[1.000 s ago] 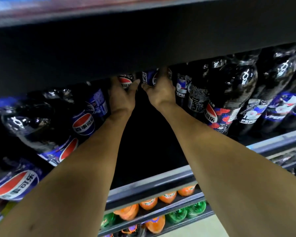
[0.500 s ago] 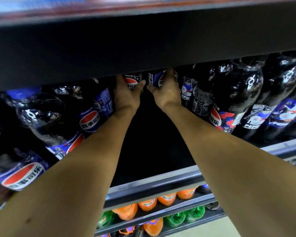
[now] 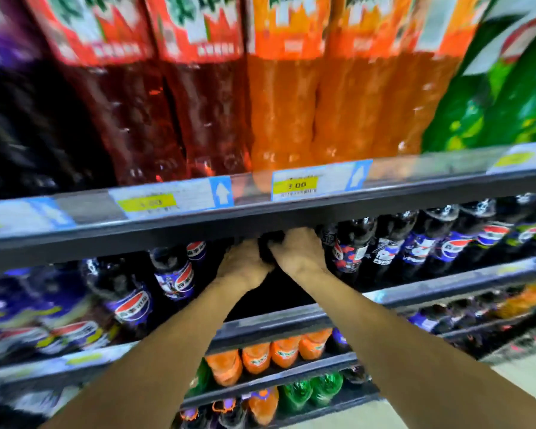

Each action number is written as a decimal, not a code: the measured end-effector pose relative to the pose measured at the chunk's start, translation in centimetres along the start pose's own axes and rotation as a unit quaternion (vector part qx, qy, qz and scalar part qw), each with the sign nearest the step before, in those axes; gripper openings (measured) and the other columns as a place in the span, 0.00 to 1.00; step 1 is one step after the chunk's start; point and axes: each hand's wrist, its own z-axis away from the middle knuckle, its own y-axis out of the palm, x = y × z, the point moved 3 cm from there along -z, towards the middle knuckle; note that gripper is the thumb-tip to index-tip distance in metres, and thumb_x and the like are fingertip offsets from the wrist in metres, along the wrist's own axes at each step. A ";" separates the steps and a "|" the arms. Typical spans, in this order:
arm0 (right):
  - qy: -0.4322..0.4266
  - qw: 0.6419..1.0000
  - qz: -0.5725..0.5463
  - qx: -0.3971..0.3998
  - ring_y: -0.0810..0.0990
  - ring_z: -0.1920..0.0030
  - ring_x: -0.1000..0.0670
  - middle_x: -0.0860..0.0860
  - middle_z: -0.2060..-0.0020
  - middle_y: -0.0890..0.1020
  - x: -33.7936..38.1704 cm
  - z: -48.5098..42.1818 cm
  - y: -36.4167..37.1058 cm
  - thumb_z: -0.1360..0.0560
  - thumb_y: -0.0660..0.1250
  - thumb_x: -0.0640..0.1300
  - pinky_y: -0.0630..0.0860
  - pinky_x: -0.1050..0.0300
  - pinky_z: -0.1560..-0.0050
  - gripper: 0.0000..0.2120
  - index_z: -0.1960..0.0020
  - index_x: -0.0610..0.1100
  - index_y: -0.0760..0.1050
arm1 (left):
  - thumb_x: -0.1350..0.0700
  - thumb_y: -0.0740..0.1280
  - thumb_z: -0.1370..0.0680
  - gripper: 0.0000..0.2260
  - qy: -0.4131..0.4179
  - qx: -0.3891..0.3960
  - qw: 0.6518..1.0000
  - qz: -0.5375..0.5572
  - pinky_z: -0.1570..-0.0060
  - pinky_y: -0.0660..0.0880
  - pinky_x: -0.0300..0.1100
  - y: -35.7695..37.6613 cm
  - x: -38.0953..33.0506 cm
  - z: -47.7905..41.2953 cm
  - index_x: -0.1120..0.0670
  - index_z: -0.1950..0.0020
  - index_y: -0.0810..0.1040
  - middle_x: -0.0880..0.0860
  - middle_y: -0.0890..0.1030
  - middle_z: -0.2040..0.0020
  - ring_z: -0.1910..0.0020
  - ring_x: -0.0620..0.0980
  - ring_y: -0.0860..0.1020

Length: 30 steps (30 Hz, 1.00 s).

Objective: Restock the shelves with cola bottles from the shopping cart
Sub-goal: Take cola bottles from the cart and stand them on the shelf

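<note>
The upper shelf (image 3: 260, 218) runs across the whole view, loaded with tall bottles (image 3: 279, 103) of red, orange and green drink. Its dark front edge hangs low over the cola shelf (image 3: 446, 286) beneath. Cola bottles (image 3: 350, 246) stand packed along that lower shelf on both sides of a dark gap near its middle; the shopping cart is out of view.

Both arms reach into the gap. The left hand (image 3: 245, 263) and right hand (image 3: 297, 252) sit side by side, nearly touching, right under the upper shelf's front edge. A dark shape (image 3: 271, 243) between them is probably a cola bottle's top. The fingers curl away into shadow, and the blur hides whether they clamp on it or only rest against it.

Headroom looks like the main risk: with so little space under the upper shelf, a lifted cap or knuckle could catch the underside and tip the bottle. The packed bottles stand just beside the right wrist, so a sideways nudge could knock one over the front edge. A loose hold at full reach could let the bottle slip down onto the shelves below. A rising hand might also scrape the price tag (image 3: 294, 184) loose
</note>
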 end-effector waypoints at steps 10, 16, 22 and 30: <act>-0.129 0.927 0.335 0.112 0.69 0.28 0.40 0.42 0.31 0.73 -1.0 14.1 -10.3 0.21 0.68 0.46 0.70 0.45 0.34 0.24 0.28 0.43 0.68 | 0.46 0.68 0.23 0.23 0.110 0.043 0.921 -0.370 0.36 0.70 0.52 -7.3 -0.2 16.7 0.49 0.29 0.68 0.52 0.72 0.33 0.33 0.55 0.70; -0.158 0.881 0.438 0.080 0.72 0.30 0.41 0.44 0.33 0.75 2.1 21.1 -14.9 0.22 0.68 0.46 0.70 0.44 0.34 0.23 0.30 0.43 0.69 | 0.45 0.69 0.23 0.25 0.155 0.043 0.901 -0.403 0.35 0.68 0.56 -13.0 -3.0 23.4 0.50 0.28 0.67 0.53 0.72 0.32 0.32 0.57 0.69; -0.135 0.889 0.432 0.065 0.74 0.32 0.40 0.44 0.34 0.77 6.9 30.1 -16.5 0.22 0.68 0.47 0.71 0.44 0.34 0.21 0.32 0.43 0.70 | 0.44 0.70 0.24 0.24 0.220 0.053 0.917 -0.330 0.37 0.67 0.57 -17.0 -5.3 31.1 0.50 0.31 0.70 0.54 0.74 0.33 0.33 0.58 0.71; -0.103 0.882 0.454 0.070 0.74 0.30 0.40 0.43 0.32 0.77 9.0 41.4 -15.4 0.22 0.66 0.46 0.67 0.42 0.29 0.24 0.28 0.43 0.69 | 0.41 0.70 0.24 0.25 0.212 0.060 0.909 -0.354 0.33 0.66 0.60 -18.5 -0.7 39.4 0.50 0.32 0.69 0.53 0.74 0.35 0.33 0.56 0.71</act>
